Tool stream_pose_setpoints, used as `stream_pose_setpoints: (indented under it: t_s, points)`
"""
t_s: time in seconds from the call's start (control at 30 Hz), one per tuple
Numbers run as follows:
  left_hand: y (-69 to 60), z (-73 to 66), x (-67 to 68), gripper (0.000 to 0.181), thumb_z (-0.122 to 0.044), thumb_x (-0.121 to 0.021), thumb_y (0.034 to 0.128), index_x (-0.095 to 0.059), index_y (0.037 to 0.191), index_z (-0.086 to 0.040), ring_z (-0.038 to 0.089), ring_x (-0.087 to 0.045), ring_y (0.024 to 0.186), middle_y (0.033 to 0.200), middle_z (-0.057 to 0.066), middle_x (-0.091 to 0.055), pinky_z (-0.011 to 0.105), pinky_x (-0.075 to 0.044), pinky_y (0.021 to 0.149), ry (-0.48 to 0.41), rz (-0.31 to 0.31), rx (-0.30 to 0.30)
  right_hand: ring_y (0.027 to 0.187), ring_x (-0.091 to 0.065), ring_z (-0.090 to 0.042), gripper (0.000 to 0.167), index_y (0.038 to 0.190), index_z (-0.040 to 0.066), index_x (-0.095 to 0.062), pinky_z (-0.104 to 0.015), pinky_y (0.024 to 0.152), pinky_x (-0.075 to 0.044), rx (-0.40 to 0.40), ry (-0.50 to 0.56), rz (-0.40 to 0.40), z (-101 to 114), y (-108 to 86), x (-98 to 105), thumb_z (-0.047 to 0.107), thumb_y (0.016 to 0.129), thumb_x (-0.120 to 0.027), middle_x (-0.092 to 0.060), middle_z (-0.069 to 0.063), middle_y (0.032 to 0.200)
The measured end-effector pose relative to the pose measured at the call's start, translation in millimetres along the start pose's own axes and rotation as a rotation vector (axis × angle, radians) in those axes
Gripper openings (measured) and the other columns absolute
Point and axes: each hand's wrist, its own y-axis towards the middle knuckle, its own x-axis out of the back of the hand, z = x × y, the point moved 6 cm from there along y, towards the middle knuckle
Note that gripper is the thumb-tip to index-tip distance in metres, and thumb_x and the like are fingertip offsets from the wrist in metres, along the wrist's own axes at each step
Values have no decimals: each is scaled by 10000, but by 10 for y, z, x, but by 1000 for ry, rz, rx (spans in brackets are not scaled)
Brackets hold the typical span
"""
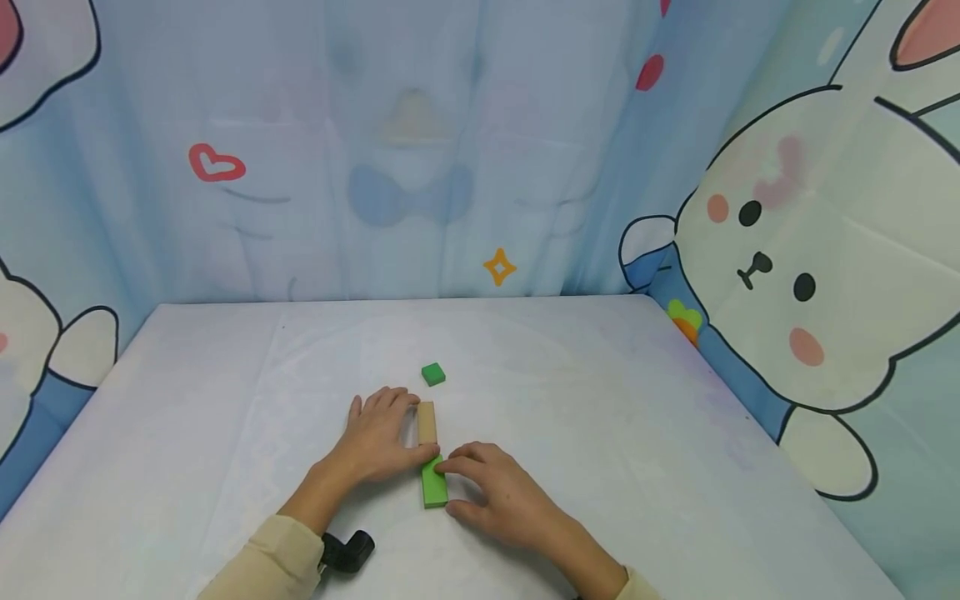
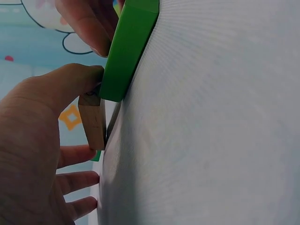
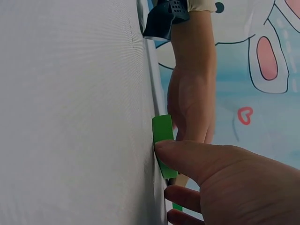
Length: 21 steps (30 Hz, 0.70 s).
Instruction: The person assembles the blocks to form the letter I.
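Observation:
A light wooden block (image 1: 427, 422) and a bright green block (image 1: 434, 487) lie end to end in a line on the white tabletop. My left hand (image 1: 386, 437) holds the wooden block, its thumb at the seam between the blocks and a forefinger toward the far end. From the right, my right hand (image 1: 495, 492) grips the green block, with the thumb by its near corner and a finger on its upper edge. In the right wrist view, that thumb lies against the green block (image 3: 163, 129). The wooden block (image 2: 93, 119) shows below the left thumb in the left wrist view.
A small darker green block (image 1: 433, 374) lies just beyond the wooden one. A black wrist device (image 1: 348, 552) sits on the left wrist. Behind the white table (image 1: 225, 367) hangs a blue curtain (image 1: 300, 167) printed with rabbits.

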Motion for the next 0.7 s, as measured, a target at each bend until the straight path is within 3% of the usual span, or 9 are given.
stream_pose_setpoints:
  t_s: [0.7]
  points:
    - [-7, 19, 28, 751, -599, -762, 834, -589, 1396, -131, 380, -375, 1502, 1526, 120, -522, 717, -191, 1205, -4, 33, -7, 1217, -594, -168, 398, 1308, 217, -698, -423, 1055, -508, 4, -10, -9, 6, 10, 0, 237, 921, -791, -644, 30, 1287]
